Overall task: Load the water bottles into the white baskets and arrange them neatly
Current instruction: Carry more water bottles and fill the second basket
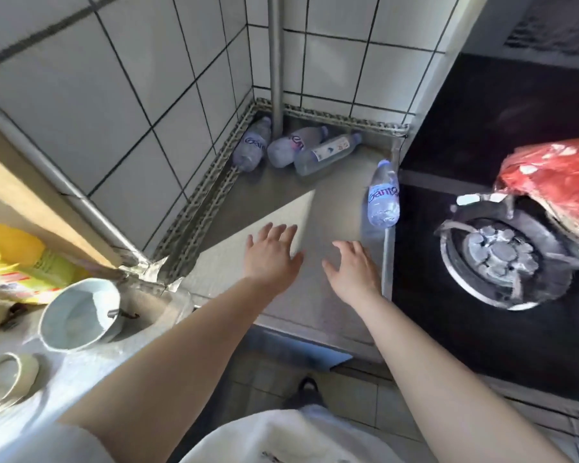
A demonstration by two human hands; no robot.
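Note:
Three water bottles lie on their sides in the far corner of a steel counter [281, 195]: one against the left wall [252, 148], one in the middle [293, 145], one at the right [326, 154]. A fourth bottle [383, 195] lies along the counter's right edge by the black stove. My left hand [270, 255] and my right hand [353, 269] hover over the near part of the counter with fingers spread, holding nothing. The right hand is closest to the fourth bottle, just below and left of it. No white basket is in view.
A vertical metal pipe [276, 55] stands in the tiled corner behind the bottles. A black stove [482, 162] with a burner [495, 259] and a red bag [555, 182] is at the right. A white bowl [81, 315], tape roll [9, 379] and yellow packaging [14, 262] sit at the left.

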